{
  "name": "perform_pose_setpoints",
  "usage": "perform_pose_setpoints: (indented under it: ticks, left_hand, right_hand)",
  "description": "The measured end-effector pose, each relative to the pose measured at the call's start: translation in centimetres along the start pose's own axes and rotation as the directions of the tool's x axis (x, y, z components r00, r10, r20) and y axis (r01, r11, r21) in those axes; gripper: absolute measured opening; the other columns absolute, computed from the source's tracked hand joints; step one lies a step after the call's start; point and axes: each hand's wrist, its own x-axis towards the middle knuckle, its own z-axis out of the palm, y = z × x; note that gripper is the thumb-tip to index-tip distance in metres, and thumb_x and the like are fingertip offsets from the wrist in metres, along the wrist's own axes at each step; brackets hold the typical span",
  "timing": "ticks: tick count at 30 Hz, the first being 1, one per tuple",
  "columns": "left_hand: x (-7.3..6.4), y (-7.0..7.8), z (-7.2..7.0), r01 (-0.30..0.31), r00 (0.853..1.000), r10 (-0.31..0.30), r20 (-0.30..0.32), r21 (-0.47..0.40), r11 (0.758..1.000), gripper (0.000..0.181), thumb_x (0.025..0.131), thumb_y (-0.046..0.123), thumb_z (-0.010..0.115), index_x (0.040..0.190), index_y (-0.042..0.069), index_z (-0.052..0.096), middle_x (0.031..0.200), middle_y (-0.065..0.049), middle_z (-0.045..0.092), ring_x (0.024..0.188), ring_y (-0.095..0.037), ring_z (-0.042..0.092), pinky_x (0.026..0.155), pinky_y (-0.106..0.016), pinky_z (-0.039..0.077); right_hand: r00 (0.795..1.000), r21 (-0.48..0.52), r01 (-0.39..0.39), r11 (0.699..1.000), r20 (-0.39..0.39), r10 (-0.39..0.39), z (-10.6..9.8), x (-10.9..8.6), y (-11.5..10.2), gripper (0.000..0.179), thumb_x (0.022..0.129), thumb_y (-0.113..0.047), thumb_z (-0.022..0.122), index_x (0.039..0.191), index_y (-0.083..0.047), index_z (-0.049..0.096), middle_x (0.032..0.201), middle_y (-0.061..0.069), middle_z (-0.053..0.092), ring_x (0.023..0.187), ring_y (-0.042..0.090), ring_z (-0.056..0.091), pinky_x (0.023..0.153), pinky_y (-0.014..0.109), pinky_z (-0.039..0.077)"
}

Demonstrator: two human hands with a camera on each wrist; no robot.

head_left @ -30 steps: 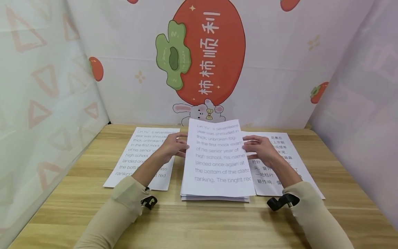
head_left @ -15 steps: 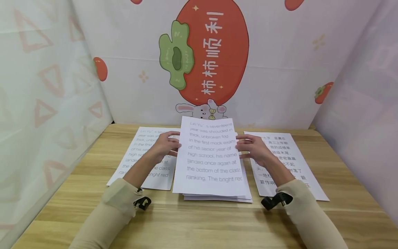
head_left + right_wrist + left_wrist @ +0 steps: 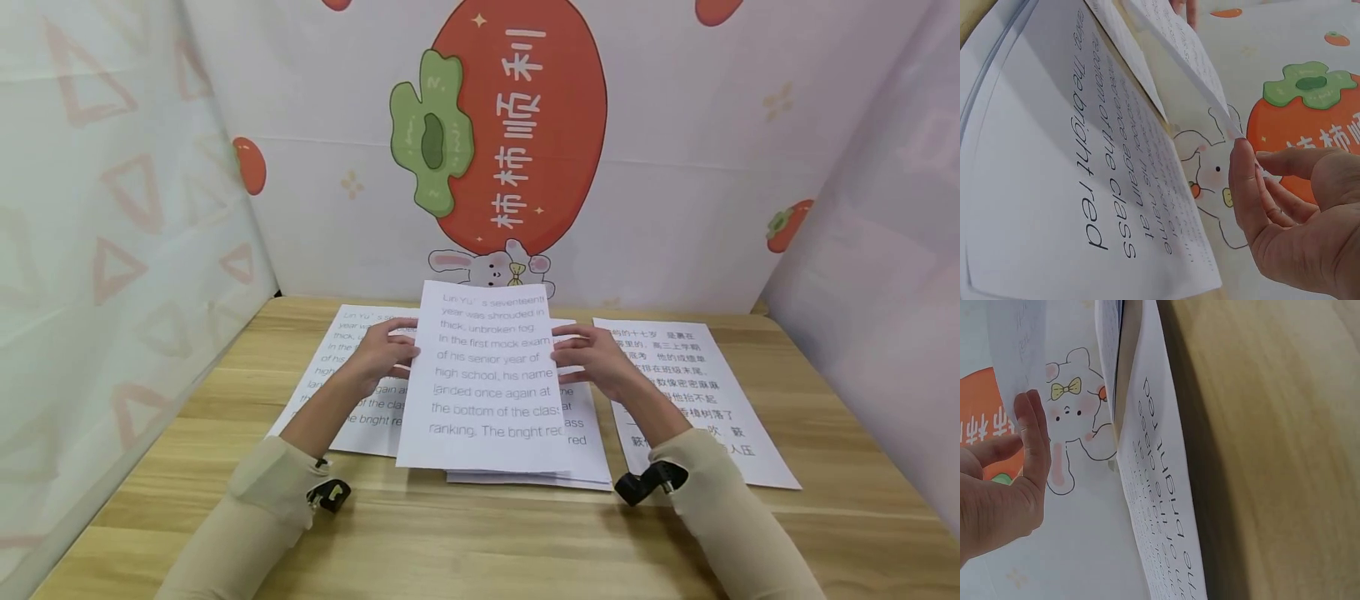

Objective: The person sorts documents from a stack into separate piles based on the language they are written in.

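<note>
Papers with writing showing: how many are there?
4: a held paper between the left hand and right hand, one on top of the pile, a left paper and a right paper on the table. More may be hidden in the pile.

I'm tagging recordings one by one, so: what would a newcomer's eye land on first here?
Likely the huge red cartoon fruit on the back wall, upper middle of the head view. Below it, the sheet of English print held up between the left hand and the right hand stands out next. A sheet of Chinese characters lies at the right of the wooden table.
</note>
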Motion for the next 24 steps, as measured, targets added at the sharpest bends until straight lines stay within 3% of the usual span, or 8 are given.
perform_pose_setpoints:
  ticks: [11, 24]
  left_hand:
    - [-0.6, -0.5, -1.9, 0.001, 0.999, 0.000, -0.036, 0.015, 1.000, 0.059, 0.101, -0.002, 0.058, 0.156, 0.005, 0.041, 0.120, -0.018, 0.068, 0.085, -0.018, 0.071, 0.075, -0.030, 0.064]
    - [-1.1, -1.4, -6.4, 0.034, 0.990, -0.022, -0.140, 0.089, 0.995, 0.056, 0.104, 0.001, 0.053, 0.158, 0.007, 0.040, 0.132, -0.021, 0.061, 0.091, -0.015, 0.066, 0.077, -0.027, 0.059]
  right_hand:
    - [0.999, -0.016, -0.026, 1.000, -0.019, 0.026, 2.3, 1.5, -0.3, 0.047, 0.099, 0.001, 0.064, 0.144, 0.001, 0.053, 0.102, 0.010, 0.072, 0.088, 0.020, 0.070, 0.080, 0.040, 0.066]
    - [0.992, 0.080, -0.050, 0.996, 0.121, 0.040, 6.6, 2.6, -1.4, 0.049, 0.098, 0.004, 0.064, 0.145, 0.004, 0.052, 0.121, 0.018, 0.061, 0.099, 0.023, 0.068, 0.091, 0.045, 0.062]
